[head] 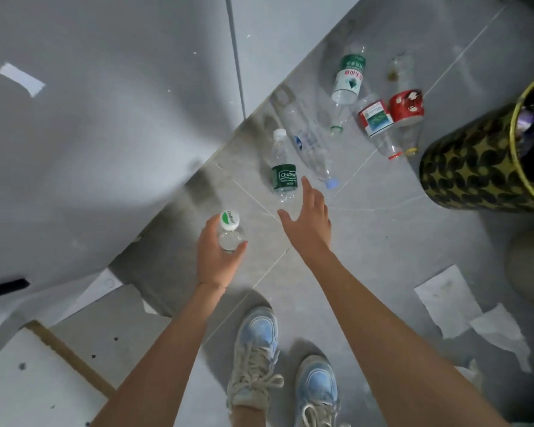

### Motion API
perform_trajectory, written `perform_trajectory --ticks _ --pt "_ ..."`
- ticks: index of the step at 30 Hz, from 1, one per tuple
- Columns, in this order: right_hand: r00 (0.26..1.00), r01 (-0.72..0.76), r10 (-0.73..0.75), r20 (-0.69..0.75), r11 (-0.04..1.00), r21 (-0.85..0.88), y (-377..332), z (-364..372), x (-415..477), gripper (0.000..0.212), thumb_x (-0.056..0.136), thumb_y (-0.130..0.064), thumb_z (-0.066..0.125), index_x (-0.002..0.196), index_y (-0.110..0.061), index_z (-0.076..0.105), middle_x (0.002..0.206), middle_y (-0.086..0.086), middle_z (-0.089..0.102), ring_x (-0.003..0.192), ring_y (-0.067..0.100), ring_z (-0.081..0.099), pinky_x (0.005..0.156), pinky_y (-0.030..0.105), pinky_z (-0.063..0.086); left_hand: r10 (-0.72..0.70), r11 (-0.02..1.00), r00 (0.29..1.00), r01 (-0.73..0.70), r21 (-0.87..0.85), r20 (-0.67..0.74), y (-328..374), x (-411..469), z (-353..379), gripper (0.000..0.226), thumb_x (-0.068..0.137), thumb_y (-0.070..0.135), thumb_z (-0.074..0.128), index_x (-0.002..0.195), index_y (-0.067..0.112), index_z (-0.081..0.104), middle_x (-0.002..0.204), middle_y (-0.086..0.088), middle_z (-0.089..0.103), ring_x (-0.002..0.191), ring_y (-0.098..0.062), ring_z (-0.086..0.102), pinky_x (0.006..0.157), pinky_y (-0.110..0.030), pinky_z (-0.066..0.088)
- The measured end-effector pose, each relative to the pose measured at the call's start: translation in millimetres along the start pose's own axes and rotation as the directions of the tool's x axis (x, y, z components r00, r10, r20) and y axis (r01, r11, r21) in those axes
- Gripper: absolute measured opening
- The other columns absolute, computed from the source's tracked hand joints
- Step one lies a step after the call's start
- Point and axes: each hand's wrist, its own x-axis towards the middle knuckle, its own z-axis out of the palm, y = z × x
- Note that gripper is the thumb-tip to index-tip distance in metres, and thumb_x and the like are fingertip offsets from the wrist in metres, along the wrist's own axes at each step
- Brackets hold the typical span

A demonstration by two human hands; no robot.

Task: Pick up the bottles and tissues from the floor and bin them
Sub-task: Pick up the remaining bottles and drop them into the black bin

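The bin [475, 177] is cut off by the right edge, so only part of its rim and dark inside shows; what lies in it cannot be told. The left hand [218, 257] hides most of its bottle [229, 234] (only the cap and shoulder show). A pale round thing [530, 263] at the right edge is cut off and blurred. Small print on the red labels [392, 114] is too small to read. Both shoes [285, 365] run off the bottom edge.

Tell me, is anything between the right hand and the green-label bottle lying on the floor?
Nothing visible. The open right hand reaches just short of the green-label bottle, with only bare floor between them.
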Motion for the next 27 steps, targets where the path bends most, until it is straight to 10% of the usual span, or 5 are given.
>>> perform_trajectory --ticks 16,27 --pt "0.963 -0.257 0.241 0.124 0.956 0.142 -3.0 52.9 102.6 0.089 0.080 -0.035 0.071 0.149 -0.023 0.015 0.134 0.015 0.047 0.122 0.034 0.047 0.092 0.043 0.045 0.049 0.994 0.998 -0.046 0.102 -0.028 -0.5 68.1 26.2 0.055 0.069 0.016 0.080 0.112 0.023 0.047 0.103 0.010 0.059 0.095 -0.014 0.059 0.081 -0.029 0.049" --pt "0.873 -0.439 0.193 0.447 0.709 0.552 -23.4 -102.8 -5.5 0.067 0.076 -0.006 0.070 0.133 -0.018 0.037 0.113 0.009 0.054 0.091 0.019 0.054 0.061 0.022 0.040 0.011 0.996 0.999 -0.015 0.088 0.045 148.0 21.3 -6.6 0.059 0.070 0.015 0.081 0.117 0.008 0.045 0.105 -0.007 0.057 0.094 -0.021 0.057 0.083 -0.030 0.047"
